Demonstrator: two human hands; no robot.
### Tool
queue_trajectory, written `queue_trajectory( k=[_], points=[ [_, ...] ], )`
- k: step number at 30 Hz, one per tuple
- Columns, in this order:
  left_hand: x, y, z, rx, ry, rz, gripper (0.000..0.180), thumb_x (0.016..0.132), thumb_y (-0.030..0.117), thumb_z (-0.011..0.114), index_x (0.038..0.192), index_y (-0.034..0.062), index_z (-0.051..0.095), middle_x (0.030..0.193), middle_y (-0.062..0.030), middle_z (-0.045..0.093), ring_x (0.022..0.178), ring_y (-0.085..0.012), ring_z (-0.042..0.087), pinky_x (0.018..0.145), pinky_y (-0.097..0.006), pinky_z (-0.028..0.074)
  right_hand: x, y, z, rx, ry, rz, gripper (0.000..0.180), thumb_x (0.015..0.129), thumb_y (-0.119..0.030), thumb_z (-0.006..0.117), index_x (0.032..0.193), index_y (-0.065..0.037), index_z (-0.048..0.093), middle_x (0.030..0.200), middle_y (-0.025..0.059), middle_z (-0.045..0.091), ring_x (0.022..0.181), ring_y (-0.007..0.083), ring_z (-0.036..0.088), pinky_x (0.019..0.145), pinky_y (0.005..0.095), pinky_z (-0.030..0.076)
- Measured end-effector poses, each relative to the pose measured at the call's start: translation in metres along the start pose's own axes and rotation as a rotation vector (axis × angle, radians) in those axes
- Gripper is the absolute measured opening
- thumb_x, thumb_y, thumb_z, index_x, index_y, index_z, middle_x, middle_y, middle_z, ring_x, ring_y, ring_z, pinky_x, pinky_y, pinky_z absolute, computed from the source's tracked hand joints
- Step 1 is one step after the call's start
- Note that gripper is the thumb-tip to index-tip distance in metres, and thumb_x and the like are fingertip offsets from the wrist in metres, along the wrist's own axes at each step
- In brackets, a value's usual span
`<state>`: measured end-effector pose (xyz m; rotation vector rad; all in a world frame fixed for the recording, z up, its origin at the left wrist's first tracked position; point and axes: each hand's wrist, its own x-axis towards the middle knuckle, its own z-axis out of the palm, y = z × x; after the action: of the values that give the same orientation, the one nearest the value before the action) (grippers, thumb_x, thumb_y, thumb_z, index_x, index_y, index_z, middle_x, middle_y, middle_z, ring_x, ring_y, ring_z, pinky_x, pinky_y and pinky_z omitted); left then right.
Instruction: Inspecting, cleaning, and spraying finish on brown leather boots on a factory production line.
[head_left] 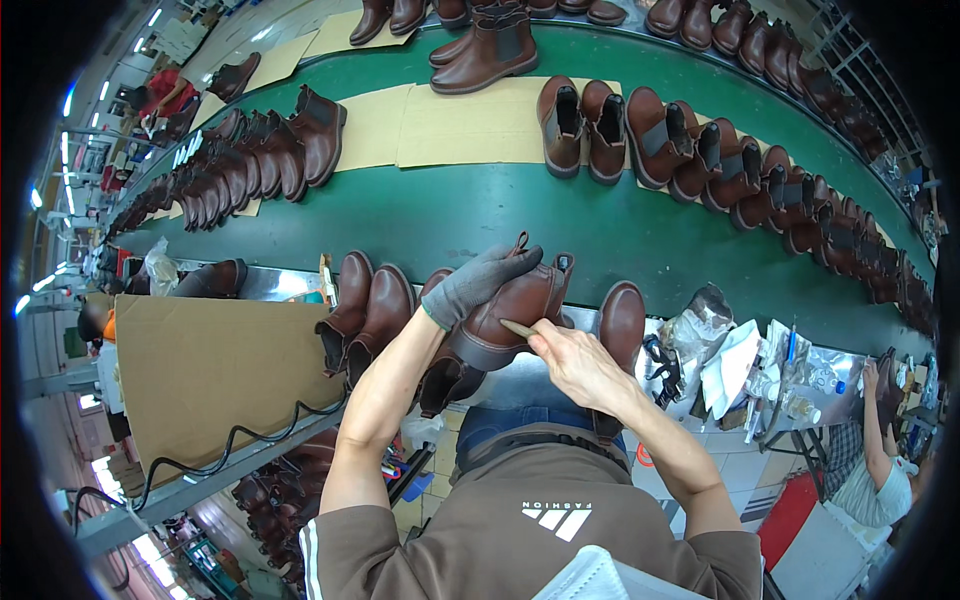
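Note:
A brown ankle boot (512, 308) is tilted in front of me, its pull loop sticking up at the top. My left hand (484, 284), in a grey glove, is closed round the boot's upper from the left. Between the fingers of my bare right hand (575, 362) is a short tan stick-like tool (516, 328). Its tip meets the boot's leather, a little above the sole edge. A single brown boot (621, 325) stands just right of my hands, and a pair of boots (385, 308) is to the left. My fingers hide part of the held boot.
A green conveyor belt (450, 210) runs across ahead, with rows of brown boots (700, 150) on cardboard sheets (470, 125). At left stands a large cardboard panel (230, 375) by a metal rail with a black cable. Right of me lie plastic wrapping (700, 325), white paper and bottles. Another person (875, 485) works at far right.

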<state>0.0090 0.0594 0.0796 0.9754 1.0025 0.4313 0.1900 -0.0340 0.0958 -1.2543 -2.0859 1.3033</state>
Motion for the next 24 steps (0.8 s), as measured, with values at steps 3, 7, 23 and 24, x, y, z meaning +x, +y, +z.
queue_trajectory(
  k=[3,7,23,24],
  points=[
    [0.000,0.004,0.005,0.031,-0.015,0.033,0.029,0.096,0.027,0.051,0.104,0.0000,0.058,0.091,0.0006,0.059,0.079,-0.0048,0.050,0.070,-0.022,0.045,0.006,-0.004,0.003,-0.029,0.009,0.012,0.028,0.098,-0.023,0.037,0.088,0.002,0.045,0.070,0.0252,0.059,0.067,0.0458,0.057,0.058,0.0520,0.045],
    [0.001,0.003,0.008,0.070,0.029,0.095,0.030,0.096,0.028,0.051,0.103,0.0000,0.059,0.090,0.0004,0.059,0.079,-0.0051,0.050,0.070,-0.023,0.045,0.010,-0.010,0.000,-0.041,-0.028,0.081,0.028,0.098,-0.023,0.037,0.087,0.002,0.046,0.066,0.0246,0.058,0.065,0.0462,0.056,0.058,0.0520,0.045],
    [-0.002,0.008,0.005,0.043,0.025,0.039,0.027,0.094,0.026,0.053,0.102,0.0011,0.058,0.089,0.0005,0.058,0.078,-0.0048,0.050,0.069,-0.022,0.044,0.012,-0.009,0.000,0.009,-0.053,0.073,0.027,0.098,-0.023,0.034,0.091,-0.002,0.048,0.065,0.0228,0.057,0.066,0.0437,0.056,0.059,0.0516,0.043],
    [-0.004,0.011,0.008,0.058,0.057,0.028,0.021,0.093,0.025,0.055,0.094,0.0045,0.060,0.082,0.0030,0.056,0.073,-0.0031,0.049,0.063,-0.020,0.042,0.012,-0.014,-0.002,-0.061,-0.060,0.114,0.026,0.098,-0.023,0.034,0.091,-0.002,0.048,0.065,0.0226,0.057,0.066,0.0438,0.056,0.059,0.0520,0.043]
  ],
)
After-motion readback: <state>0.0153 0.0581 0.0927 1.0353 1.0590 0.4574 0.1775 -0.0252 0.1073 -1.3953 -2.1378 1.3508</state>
